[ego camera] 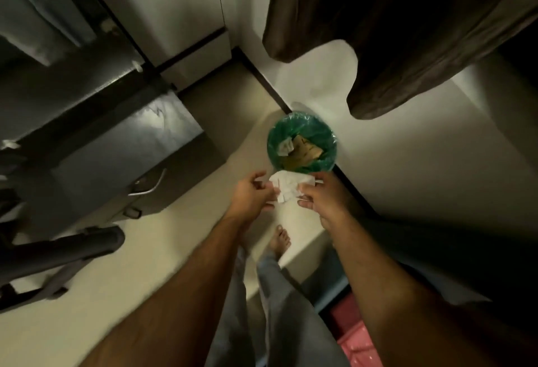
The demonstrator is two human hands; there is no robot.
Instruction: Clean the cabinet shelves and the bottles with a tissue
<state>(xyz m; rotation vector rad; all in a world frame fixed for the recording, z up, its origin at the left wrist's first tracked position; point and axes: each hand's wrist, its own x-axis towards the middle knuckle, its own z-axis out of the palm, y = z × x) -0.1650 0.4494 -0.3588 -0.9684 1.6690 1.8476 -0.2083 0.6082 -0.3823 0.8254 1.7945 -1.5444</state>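
Note:
A crumpled white tissue [286, 187] hangs between my two hands, just in front of a round bin. My left hand [250, 196] pinches its left edge and my right hand [323, 200] pinches its right edge. The bin [302, 122] is lined with a green bag and stands on the floor against the wall; scraps of paper and brown card lie inside it. No cabinet shelf or bottle shows in this view.
A dark cabinet [116, 145] with a metal handle stands at the left. Brown curtains [407, 32] hang at the upper right. A black chair part [67, 247] juts in at lower left. My bare foot [279, 238] is on the pale floor, and a pink thing [358, 340] lies at lower right.

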